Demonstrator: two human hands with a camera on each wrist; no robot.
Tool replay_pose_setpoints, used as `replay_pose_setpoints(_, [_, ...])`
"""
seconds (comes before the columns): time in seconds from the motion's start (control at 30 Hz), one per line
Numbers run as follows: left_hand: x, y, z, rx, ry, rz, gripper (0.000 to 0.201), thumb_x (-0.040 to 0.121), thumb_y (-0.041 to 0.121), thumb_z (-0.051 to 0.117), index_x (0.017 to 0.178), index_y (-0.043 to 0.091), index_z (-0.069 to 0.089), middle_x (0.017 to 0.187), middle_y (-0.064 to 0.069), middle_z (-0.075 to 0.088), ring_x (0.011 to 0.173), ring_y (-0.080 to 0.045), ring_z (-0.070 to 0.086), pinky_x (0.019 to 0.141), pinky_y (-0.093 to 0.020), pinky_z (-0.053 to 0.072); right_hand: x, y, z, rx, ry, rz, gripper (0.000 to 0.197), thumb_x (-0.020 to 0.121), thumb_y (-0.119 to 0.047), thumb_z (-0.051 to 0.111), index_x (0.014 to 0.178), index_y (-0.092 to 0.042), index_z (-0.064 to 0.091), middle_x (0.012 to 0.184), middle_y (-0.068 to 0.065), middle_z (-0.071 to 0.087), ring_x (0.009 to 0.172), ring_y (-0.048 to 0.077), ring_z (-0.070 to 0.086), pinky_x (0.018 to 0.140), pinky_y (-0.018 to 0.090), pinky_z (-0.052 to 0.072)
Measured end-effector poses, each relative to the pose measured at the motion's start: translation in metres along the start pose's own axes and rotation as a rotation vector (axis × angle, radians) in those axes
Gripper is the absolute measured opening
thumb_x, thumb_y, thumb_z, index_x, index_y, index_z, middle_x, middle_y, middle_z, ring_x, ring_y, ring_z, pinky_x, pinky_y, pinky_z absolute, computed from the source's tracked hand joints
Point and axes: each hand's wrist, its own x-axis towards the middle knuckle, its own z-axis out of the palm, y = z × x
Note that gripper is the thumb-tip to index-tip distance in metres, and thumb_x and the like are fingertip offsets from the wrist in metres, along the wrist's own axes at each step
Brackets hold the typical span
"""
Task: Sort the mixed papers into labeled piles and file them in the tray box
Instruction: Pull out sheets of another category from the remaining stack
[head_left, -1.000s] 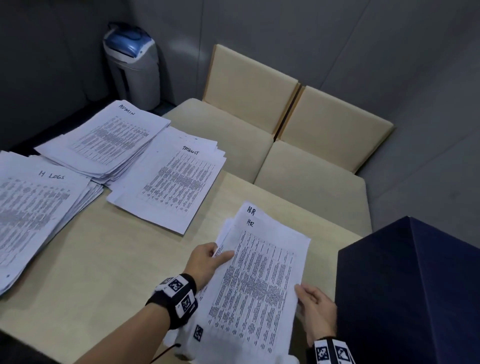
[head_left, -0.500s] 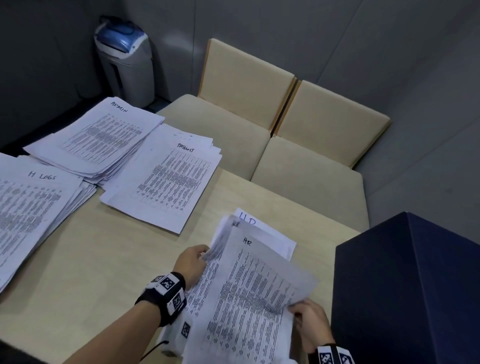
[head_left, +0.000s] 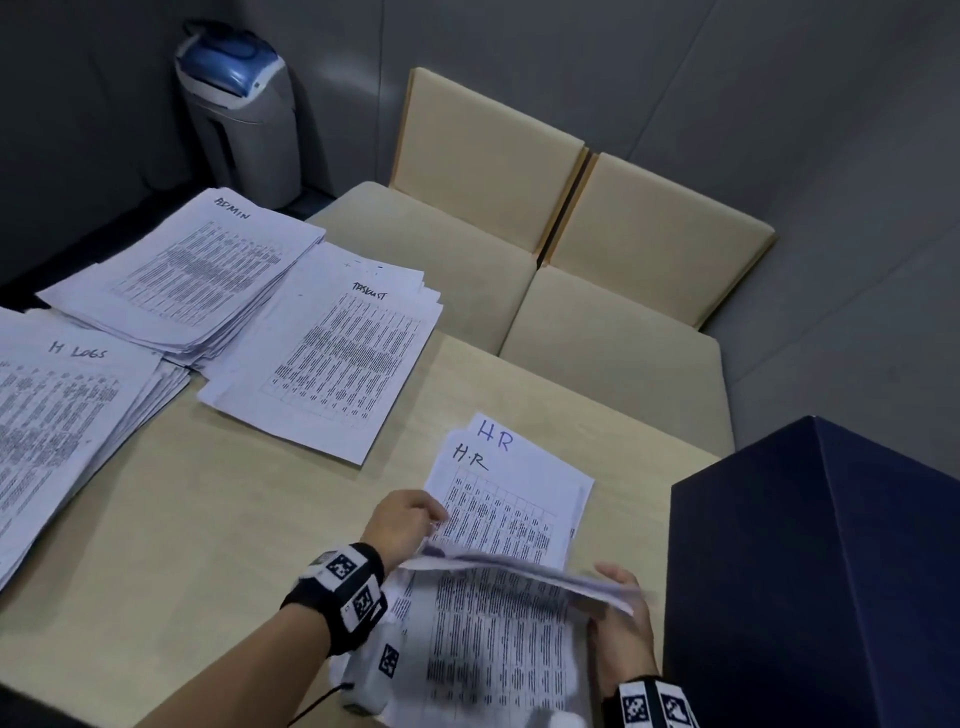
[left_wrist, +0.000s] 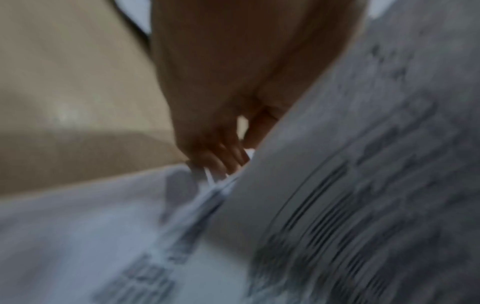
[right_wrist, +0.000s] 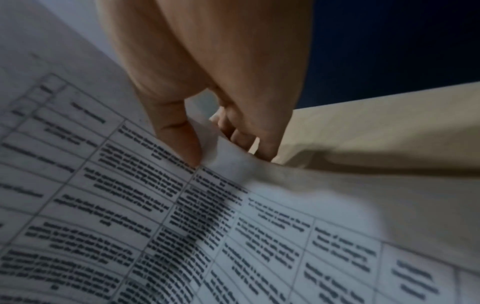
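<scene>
The HR pile (head_left: 511, 499), white printed sheets with "HR" handwritten on top, lies on the beige table (head_left: 218, 519) in front of me. Its upper sheets (head_left: 498, 639) are lifted and curl toward me. My left hand (head_left: 434, 519) grips the pile's left edge; the left wrist view, blurred, shows its fingertips (left_wrist: 223, 158) curled at several sheet edges. My right hand (head_left: 608, 597) pinches the right edge of the lifted sheets (right_wrist: 130, 205), with the thumb (right_wrist: 182, 139) on top and the other fingers underneath. The navy tray box (head_left: 810, 571) stands just right of my right hand.
Three labeled piles lie at the left: ADMIN (head_left: 192, 270), TASKLIST (head_left: 337, 353) and H LOGS (head_left: 57, 415). Two beige chairs (head_left: 571, 234) stand beyond the table's far edge. A grey and blue bin (head_left: 239, 104) is in the far corner.
The top HR sheets, flat on the pile a second ago, have been lifted and pulled toward me by both hands. A lower HR sheet now shows.
</scene>
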Motion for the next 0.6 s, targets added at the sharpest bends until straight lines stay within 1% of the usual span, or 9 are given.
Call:
replay_pose_setpoints(0.07, [0.003,-0.004,-0.004,0.305,0.183,0.051,0.005,0.090,0.020,0.059,0.090,0.017,0.063,0.089,0.002,0.066,0.080,-0.017,0.060,0.069,-0.026,0.043,-0.003,-0.001,0.001,0.017,-0.034,0.042,0.029,0.076,0.017,0.055,0.091,-0.004,0.067,0.083,0.016,0.068,0.076,0.029,0.062,0.067,0.032,0.045])
replay_pose_setpoints(0.17, [0.006,-0.007,-0.007,0.552,0.171,0.020,0.023,0.086,0.039,0.067,0.085,0.020,0.056,0.089,0.001,0.064,0.081,-0.020,0.060,0.066,-0.027,0.043,-0.009,-0.004,0.001,-0.007,-0.058,0.086,0.018,0.076,0.012,0.055,0.074,-0.001,0.066,0.074,0.020,0.066,0.069,0.028,0.060,0.058,0.027,0.045])
replay_pose_setpoints(0.23, [0.007,-0.006,-0.008,0.630,0.170,0.023,0.019,0.087,0.033,0.067,0.081,0.019,0.056,0.090,-0.002,0.068,0.083,-0.022,0.063,0.068,-0.028,0.047,-0.011,-0.001,0.001,0.025,-0.088,0.071,0.012,0.079,0.012,0.058,0.079,0.002,0.065,0.079,0.021,0.068,0.073,0.030,0.061,0.053,0.024,0.050])
replay_pose_setpoints(0.33, [0.007,-0.004,-0.010,0.765,0.163,0.082,0.007,0.089,0.022,0.058,0.089,0.016,0.062,0.096,-0.005,0.068,0.088,-0.024,0.064,0.072,-0.030,0.050,-0.012,0.007,0.004,-0.103,-0.138,0.055,0.028,0.067,0.010,0.076,0.094,0.002,0.070,0.090,0.016,0.075,0.088,0.033,0.069,0.073,0.033,0.056])
replay_pose_setpoints(0.37, [0.006,-0.003,-0.010,0.838,0.161,0.089,0.012,0.090,0.019,0.053,0.094,0.015,0.063,0.098,-0.005,0.067,0.090,-0.025,0.064,0.073,-0.031,0.049,-0.012,0.008,0.005,-0.144,-0.121,0.064,0.031,0.065,0.010,0.078,0.094,0.001,0.072,0.089,0.014,0.076,0.090,0.031,0.069,0.076,0.033,0.055])
replay_pose_setpoints(0.47, [0.003,0.002,-0.015,0.983,0.158,0.160,0.022,0.096,0.024,0.043,0.092,0.014,0.062,0.097,-0.006,0.067,0.090,-0.026,0.065,0.069,-0.029,0.043,-0.010,0.002,0.008,-0.055,-0.103,0.090,0.035,0.051,0.003,0.075,0.084,0.013,0.069,0.080,0.017,0.071,0.080,0.031,0.063,0.058,0.018,0.050])
replay_pose_setpoints(0.53, [0.004,0.002,-0.021,0.970,0.128,0.270,0.022,0.097,0.024,0.043,0.080,0.018,0.055,0.089,-0.005,0.067,0.083,-0.026,0.065,0.064,-0.028,0.040,-0.005,0.001,0.011,0.194,-0.074,0.160,0.021,0.056,0.000,0.064,0.071,0.014,0.068,0.077,0.018,0.071,0.091,0.038,0.060,0.055,0.018,0.053])
replay_pose_setpoints(0.57, [0.005,0.001,-0.023,0.924,0.096,0.335,0.021,0.097,0.022,0.045,0.077,0.019,0.051,0.083,-0.005,0.066,0.078,-0.026,0.064,0.061,-0.029,0.040,-0.004,0.000,0.011,0.276,-0.069,0.202,0.014,0.065,0.000,0.062,0.068,0.009,0.072,0.080,0.017,0.073,0.100,0.041,0.059,0.061,0.022,0.057])
replay_pose_setpoints(0.6, [0.006,-0.003,-0.025,0.854,0.062,0.394,0.020,0.096,0.018,0.046,0.077,0.018,0.051,0.079,-0.004,0.065,0.073,-0.026,0.062,0.059,-0.031,0.042,-0.002,0.001,0.009,0.298,-0.081,0.226,0.020,0.075,0.003,0.057,0.076,0.002,0.077,0.087,0.017,0.074,0.106,0.040,0.059,0.074,0.029,0.059])
